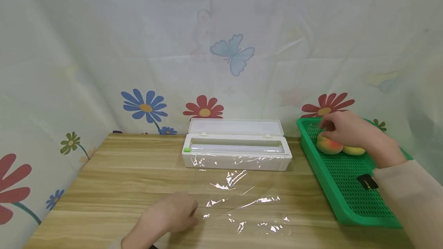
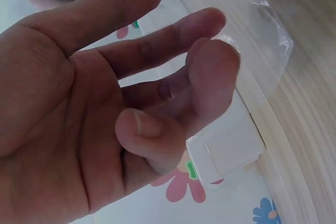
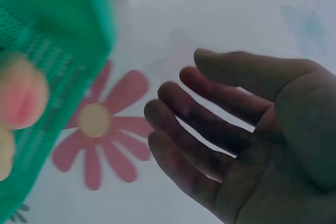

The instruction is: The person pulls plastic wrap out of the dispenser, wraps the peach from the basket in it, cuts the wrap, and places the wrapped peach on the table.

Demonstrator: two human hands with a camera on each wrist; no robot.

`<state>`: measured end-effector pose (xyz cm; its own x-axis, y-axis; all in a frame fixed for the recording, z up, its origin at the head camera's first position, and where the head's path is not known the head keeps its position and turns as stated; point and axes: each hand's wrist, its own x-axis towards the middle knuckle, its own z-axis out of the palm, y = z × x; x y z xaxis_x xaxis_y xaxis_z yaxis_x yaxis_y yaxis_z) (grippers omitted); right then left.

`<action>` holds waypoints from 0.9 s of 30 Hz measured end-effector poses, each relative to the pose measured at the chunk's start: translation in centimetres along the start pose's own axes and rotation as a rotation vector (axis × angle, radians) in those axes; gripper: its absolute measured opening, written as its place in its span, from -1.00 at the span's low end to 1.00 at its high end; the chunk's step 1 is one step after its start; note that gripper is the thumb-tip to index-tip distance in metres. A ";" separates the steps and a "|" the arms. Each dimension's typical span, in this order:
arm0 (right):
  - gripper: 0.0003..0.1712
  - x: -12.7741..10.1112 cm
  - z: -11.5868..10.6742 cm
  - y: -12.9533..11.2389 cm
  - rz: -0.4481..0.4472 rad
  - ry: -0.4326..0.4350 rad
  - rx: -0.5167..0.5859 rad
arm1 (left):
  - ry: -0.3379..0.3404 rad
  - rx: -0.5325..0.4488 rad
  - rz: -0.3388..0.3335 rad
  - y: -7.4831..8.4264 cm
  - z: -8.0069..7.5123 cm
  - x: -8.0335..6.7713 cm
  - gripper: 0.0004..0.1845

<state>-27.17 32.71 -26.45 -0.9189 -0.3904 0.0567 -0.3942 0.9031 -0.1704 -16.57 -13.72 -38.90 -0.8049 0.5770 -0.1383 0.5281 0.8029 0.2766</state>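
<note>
Landmark: white oblong plastic cling-film dispenser box (image 1: 237,152), lid raised, at the rear middle of the light wood-grain table (image 1: 104,172).

Clear sheet of cling film (image 1: 242,199): drawn out from the box front and lying flat on the table toward the person; its near edge lies close to the table's front edge.

Green perforated plastic tray (image 1: 349,187): right of the box, a narrow strip of bare table between them; its right side runs along the table's right edge. A black clip (image 1: 367,181) lies on its mesh floor.

Pink-and-yellow peach (image 1: 329,146) and yellow fruit (image 1: 353,150): side by side at the tray's far end, right of the box.

Open room: bare table left of the box and the film, out to the left edge.

Left hand (image 1: 171,213): front-left of the box, at the film's left margin, fingers (image 2: 173,40) loosely spread, gripping nothing; contact with the film cannot be told.

Right hand (image 1: 349,130): over the peach, fingers (image 3: 205,124) loosely extended and apart, nothing held; whether they touch the peach cannot be told.
</note>
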 end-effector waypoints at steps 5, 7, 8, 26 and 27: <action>-0.54 1.1 1.3 3.3 0.112 -0.088 0.014 | 0.017 -0.004 -0.006 0.1 0.0 0.1 -0.63; -0.44 1.4 2.0 4.5 0.157 -0.132 0.028 | 0.017 -0.007 -0.006 0.1 0.0 0.2 -0.64; -0.38 1.6 2.4 5.0 0.177 -0.155 0.033 | 0.018 -0.006 -0.004 0.1 0.0 0.3 -0.65; 0.14 3.9 8.4 8.9 0.244 -0.177 -0.064 | -0.017 0.008 -0.039 0.4 0.0 0.7 -0.74; 0.14 4.0 8.6 8.9 0.254 -0.179 -0.059 | -0.019 0.008 -0.043 0.3 0.0 0.7 -0.74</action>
<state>-34.24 37.68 -36.23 -0.9727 -0.1720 -0.1556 -0.1578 0.9824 -0.0995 -16.93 -13.06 -38.94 -0.8216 0.5449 -0.1676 0.4955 0.8279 0.2629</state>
